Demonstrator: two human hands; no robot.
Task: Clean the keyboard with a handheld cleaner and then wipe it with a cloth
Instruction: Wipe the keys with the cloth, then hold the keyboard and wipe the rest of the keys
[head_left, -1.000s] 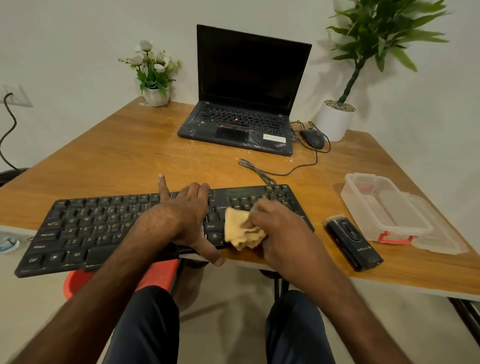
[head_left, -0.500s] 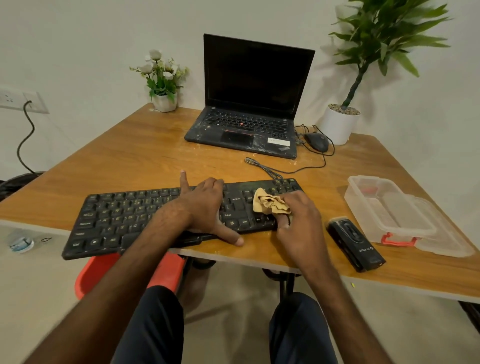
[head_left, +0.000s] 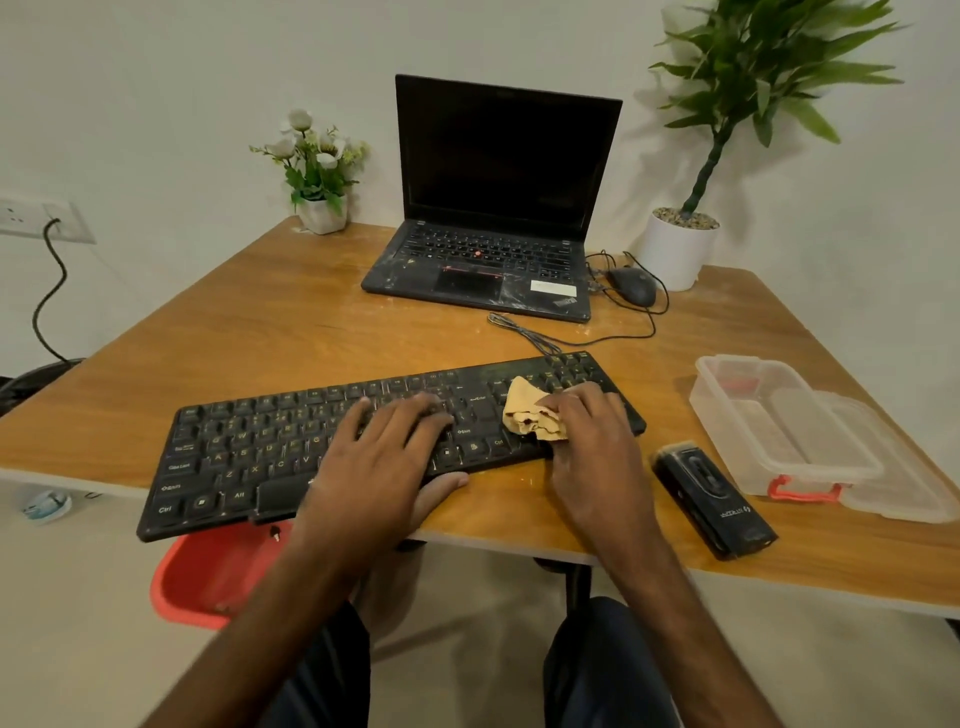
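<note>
A: Entry, head view. Where is the keyboard (head_left: 332, 447)?

B: Lying flat near the front edge of the wooden table (head_left: 291, 332), set at a slant; its left front corner overhangs the edge, above a red tub (head_left: 208, 577) on the floor.

A: Left hand (head_left: 387, 462)?

B: Palm down on the middle keys, fingers spread and flat, thumb hooked under the front edge of the board. Pressing on it, nothing enclosed in the hand.

A: Right hand (head_left: 592, 441)?

B: On the right end of the board, fingertips bunched over a crumpled tan cloth (head_left: 530, 413). The cloth touches the keys just left of the number pad. Fingers are closed on it; how much of the cloth is tucked under the palm I cannot tell, the hand covers it.

A: Handheld cleaner (head_left: 714, 499)?

B: Black, lying on the table to the right of the right hand, apart from the keyboard, untouched. Just beyond it, a clear plastic box (head_left: 779, 426) with red clips.

A: Background?

B: Open laptop (head_left: 498, 208) with dark screen at the far side, a mouse (head_left: 632, 287) beside it, a white pot of flowers (head_left: 319, 171) on the left, a potted plant (head_left: 680, 249) on the right.
</note>
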